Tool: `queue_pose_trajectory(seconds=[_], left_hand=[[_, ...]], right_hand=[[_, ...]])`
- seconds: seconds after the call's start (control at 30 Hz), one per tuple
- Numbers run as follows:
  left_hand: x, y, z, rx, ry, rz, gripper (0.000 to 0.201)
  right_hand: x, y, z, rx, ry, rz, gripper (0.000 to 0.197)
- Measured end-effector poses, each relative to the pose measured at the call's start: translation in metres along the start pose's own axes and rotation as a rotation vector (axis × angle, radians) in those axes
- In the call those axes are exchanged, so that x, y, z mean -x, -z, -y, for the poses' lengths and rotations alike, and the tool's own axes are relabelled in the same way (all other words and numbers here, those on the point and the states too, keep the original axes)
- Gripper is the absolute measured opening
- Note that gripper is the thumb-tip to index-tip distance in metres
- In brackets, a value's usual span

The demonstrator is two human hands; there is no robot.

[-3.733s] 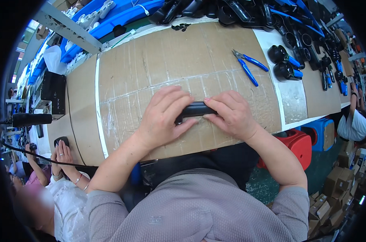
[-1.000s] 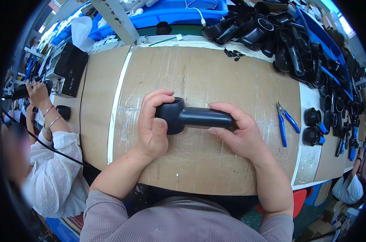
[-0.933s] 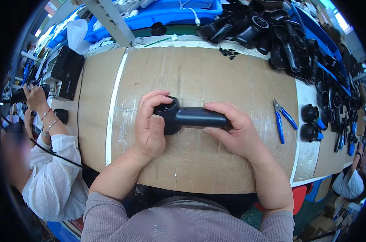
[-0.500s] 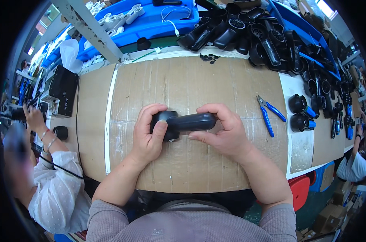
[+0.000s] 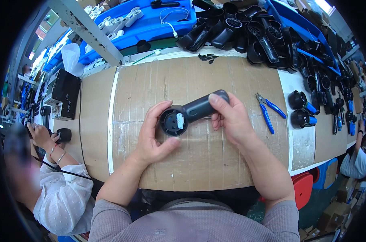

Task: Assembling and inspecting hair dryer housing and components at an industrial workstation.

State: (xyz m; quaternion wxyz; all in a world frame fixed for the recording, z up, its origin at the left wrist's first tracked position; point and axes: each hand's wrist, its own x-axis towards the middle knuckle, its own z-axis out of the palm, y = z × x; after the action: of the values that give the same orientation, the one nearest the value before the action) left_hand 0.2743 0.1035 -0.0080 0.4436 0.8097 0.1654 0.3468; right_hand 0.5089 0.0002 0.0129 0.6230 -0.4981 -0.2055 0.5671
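Observation:
A black handheld fan point(image 5: 199, 108) is tilted above the cardboard-covered bench, its round head to the left and its handle rising to the right. My right hand point(image 5: 233, 117) grips the handle end, thumb on top and fingers curled beneath. Around the head's left side curves my left hand point(image 5: 150, 135), cupping it loosely. Its fingertips are at the upper rim and its thumb lies just below the lower rim. The head's spoked round face shows, with a whitish patch point(image 5: 180, 120) on it. Blue-handled nippers point(image 5: 267, 113) lie open to the right of my right hand.
Several small black pieces point(image 5: 208, 58) lie at the bench's far edge. Behind them are piled black fan housings point(image 5: 231, 30) and a blue tray point(image 5: 150, 24) with white parts. Blue-and-black fan parts point(image 5: 302, 109) stand at right. Left, a co-worker's hands point(image 5: 43, 135) work near a black box point(image 5: 64, 94).
The fan has turned so its spoked face shows, and its handle end has swung up and away. My left thumb has come off the head. The co-worker's hand has moved down toward a black cup-shaped part.

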Motion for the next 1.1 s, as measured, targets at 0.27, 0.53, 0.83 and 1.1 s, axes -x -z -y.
queue_pose_trajectory(seconds=[0.27,0.53,0.83,1.1], left_hand=[[0.008,-0.003,0.0,0.065,0.079,-0.096,0.077],[0.009,-0.002,0.001,0.102,0.088,-0.102,0.074],[0.007,0.002,-0.006,0.256,0.202,-0.18,0.067],[0.006,0.008,-0.003,0.154,0.326,-0.174,0.082]], right_hand=[[0.003,-0.006,0.001,0.074,-0.015,0.051,0.032],[0.004,-0.009,-0.007,0.187,0.137,0.014,0.026],[0.013,-0.015,0.0,0.364,0.122,0.135,0.033],[0.019,-0.021,-0.002,0.567,0.285,0.158,0.035]])
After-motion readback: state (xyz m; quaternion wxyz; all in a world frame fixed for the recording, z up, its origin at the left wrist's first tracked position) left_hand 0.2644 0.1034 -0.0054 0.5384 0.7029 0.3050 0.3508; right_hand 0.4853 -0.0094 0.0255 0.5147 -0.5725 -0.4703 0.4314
